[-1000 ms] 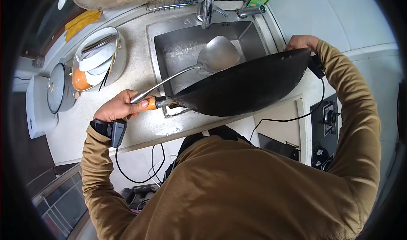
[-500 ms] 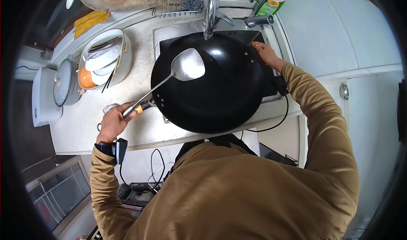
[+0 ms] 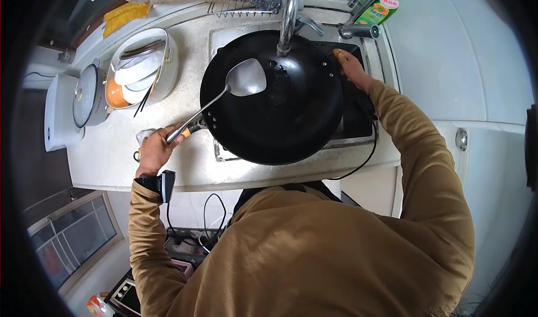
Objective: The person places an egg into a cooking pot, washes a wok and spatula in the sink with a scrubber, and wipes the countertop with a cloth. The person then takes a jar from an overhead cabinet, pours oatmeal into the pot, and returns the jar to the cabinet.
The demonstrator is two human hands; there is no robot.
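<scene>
Head view. The wok (image 3: 269,129), dark and open side up, lies over the sink (image 3: 223,35), covering much of the basin and reaching above its front edge. The left hand (image 3: 156,150) is closed, its fingers wrapped around the metal handle of the spatula (image 3: 246,79) together with the wooden-ended long handle of the wok. The spatula crosses the wok's left rim, its broad blade above the interior; whether blade and wok touch cannot be told. The right hand (image 3: 354,70) has its fingers curled on the short handle (image 3: 338,53) at the wok's far right side; the exact finger contact is too small to tell. The faucet (image 3: 288,20) extends above the far part of the wok, with small wet marks on the dark surface near its spout. To the left, on the counter (image 3: 106,163), a white tub (image 3: 173,56) contains stacked plates, an orange bowl (image 3: 116,94) and chopsticks (image 3: 144,99); a glass-lidded pot (image 3: 85,95) is beside it. A green bottle (image 3: 376,12) stands beyond the sink, at right.
</scene>
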